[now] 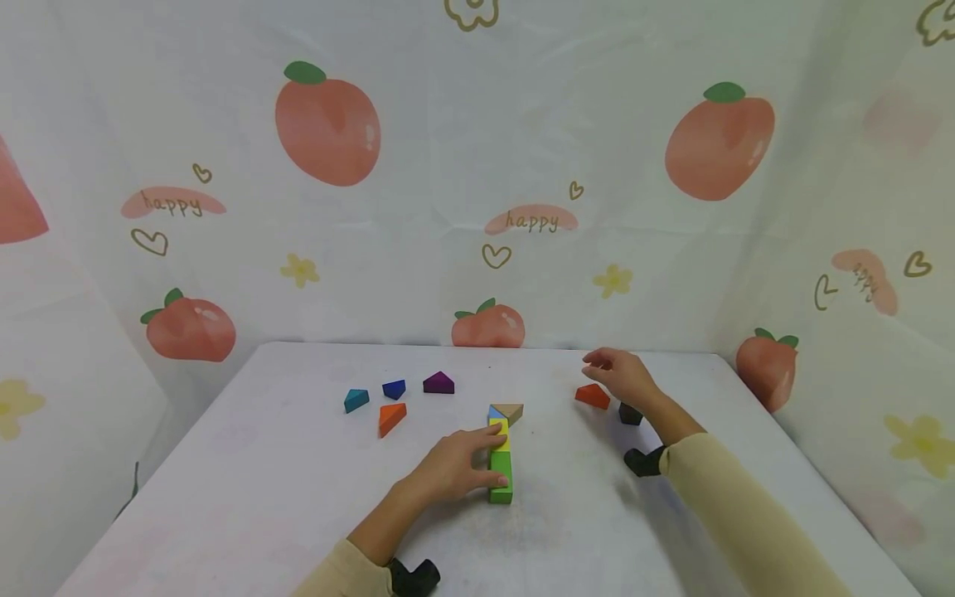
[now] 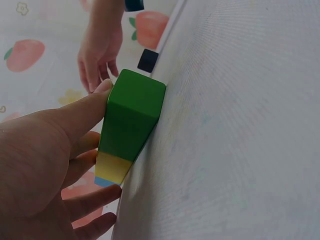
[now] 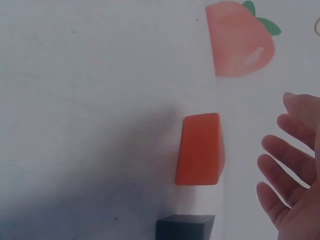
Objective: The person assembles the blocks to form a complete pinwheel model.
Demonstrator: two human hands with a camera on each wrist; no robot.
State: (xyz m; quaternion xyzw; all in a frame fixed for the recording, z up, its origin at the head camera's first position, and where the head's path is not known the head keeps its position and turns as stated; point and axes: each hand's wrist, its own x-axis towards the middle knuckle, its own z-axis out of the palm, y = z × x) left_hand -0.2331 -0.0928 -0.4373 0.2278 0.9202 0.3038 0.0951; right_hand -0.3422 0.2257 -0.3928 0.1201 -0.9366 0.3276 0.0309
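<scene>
In the head view, a green block (image 1: 501, 473) and a yellow block (image 1: 502, 444) lie end to end in a row on the table. Against the row's far end sit a light blue triangular block (image 1: 495, 412) and a tan triangular block (image 1: 511, 411). My left hand (image 1: 451, 464) rests on the row, its thumb touching the green block (image 2: 131, 112) and its fingers spread by the yellow one (image 2: 112, 167). Fingers loosely bent, my right hand (image 1: 622, 381) hovers near an orange-red triangular block (image 3: 200, 150) with nothing in it. A dark block (image 1: 630, 414) lies below the right wrist.
On the left of the white table (image 1: 246, 489) are a teal block (image 1: 356, 400), a blue block (image 1: 394, 389), a purple triangular block (image 1: 438, 384) and an orange triangular block (image 1: 391, 419). A printed cloth (image 1: 418, 249) hangs behind the table's far edge.
</scene>
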